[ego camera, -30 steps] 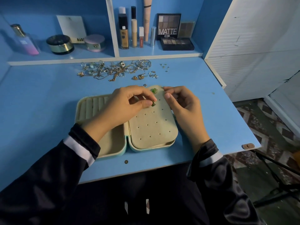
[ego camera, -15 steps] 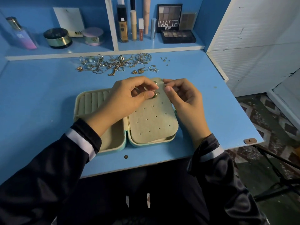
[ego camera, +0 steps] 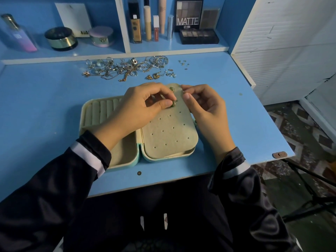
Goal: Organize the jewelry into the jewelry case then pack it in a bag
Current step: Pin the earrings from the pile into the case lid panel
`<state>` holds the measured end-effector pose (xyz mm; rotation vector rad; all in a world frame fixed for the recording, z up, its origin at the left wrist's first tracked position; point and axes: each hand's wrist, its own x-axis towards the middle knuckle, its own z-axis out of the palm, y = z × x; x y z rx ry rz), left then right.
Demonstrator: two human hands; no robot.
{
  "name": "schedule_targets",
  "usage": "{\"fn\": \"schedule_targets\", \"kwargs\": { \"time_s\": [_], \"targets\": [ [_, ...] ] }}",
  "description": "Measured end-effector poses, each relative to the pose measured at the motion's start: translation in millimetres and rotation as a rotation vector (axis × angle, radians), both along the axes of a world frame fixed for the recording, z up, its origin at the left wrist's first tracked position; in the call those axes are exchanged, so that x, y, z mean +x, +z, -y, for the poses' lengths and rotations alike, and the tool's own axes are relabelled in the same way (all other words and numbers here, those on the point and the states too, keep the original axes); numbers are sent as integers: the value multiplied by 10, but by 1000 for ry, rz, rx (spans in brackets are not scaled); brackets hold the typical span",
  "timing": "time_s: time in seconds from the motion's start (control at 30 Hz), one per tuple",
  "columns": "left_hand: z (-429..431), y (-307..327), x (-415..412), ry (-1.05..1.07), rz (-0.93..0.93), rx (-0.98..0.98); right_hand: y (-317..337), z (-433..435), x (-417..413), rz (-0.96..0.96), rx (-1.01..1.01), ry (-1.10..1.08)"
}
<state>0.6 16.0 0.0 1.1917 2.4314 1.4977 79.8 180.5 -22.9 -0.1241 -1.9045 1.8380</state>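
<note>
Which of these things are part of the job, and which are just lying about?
Job: jewelry case, held earring in left hand, pinned earring, jewelry pile.
Lying about: perfume bottle, eyeshadow palette, foundation bottle, black jar.

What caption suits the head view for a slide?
Left hand pinches an earring on the jewelry case's perforated panel; right hand grips its edge.

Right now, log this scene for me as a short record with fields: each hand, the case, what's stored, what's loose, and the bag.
left hand: pinches the held earring against the perforated panel
right hand: pinches the panel's upper edge
jewelry case: open on the desk, visible ring rolls bare
stored: one pinned earring near the panel's top
loose: jewelry pile behind the case
bag: not in view
</note>
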Motion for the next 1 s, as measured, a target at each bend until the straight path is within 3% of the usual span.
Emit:
{"fn": "schedule_targets", "kwargs": {
  "time_s": [0.67, 1.0],
  "targets": [
    [20, -13, 10, 40, -45, -4, 20, 7, 16, 6, -23, 9],
    [-23, 7, 114, 144, -312, -44, 54, 16, 47, -12, -94, 35]
  ]
}}
